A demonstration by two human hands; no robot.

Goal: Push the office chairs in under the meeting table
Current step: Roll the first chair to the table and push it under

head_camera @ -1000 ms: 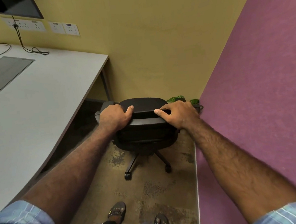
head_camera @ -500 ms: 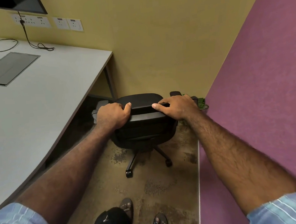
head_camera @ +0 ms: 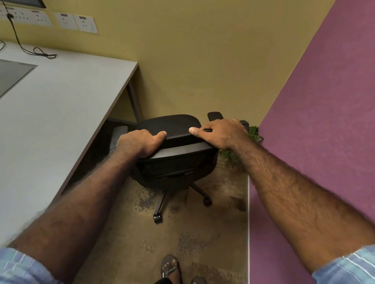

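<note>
Both hands clamp top of backrest: left hand (head_camera: 139, 143), right hand (head_camera: 223, 132). Office chair (head_camera: 172, 157) stands just right of surface (head_camera: 54, 122) corner, not under. Step: steering chair. Next: swing left, roll beneath edge.

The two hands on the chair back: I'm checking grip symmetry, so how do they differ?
The left hand wraps the chair back's left corner, nearer the meeting table; the right hand takes the right corner, by the purple wall. The left looks curled tighter; the right lies flatter, its thumb straighter. Both grip the top edge, thumbs pointing inward.
</note>
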